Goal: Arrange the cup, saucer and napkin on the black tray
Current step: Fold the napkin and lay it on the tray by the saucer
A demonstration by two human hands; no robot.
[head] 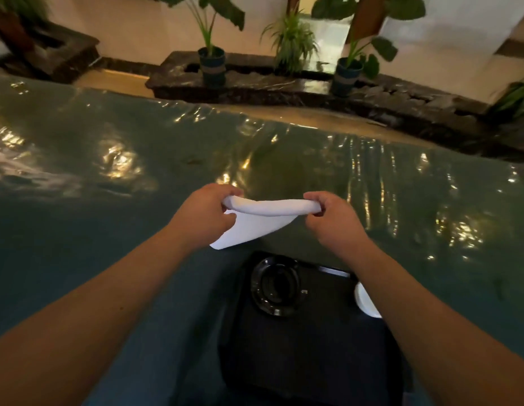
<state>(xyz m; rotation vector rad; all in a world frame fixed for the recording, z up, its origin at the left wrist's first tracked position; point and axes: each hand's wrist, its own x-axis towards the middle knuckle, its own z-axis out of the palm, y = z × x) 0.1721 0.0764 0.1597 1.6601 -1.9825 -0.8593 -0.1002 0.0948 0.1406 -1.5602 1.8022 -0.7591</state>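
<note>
A white napkin hangs in the air above the table, folded over along its top edge, one corner drooping down to the left. My left hand pinches its left end and my right hand pinches its right end. Below them lies the black tray, near the table's front edge. A dark glossy cup on a dark saucer stands at the tray's far left. A white saucer shows at the tray's right side, mostly hidden behind my right forearm.
The table has a shiny teal-grey cover with light reflections. Beyond its far edge runs a dark stone planter ledge holding potted plants. A pale floor strip separates ledge and table.
</note>
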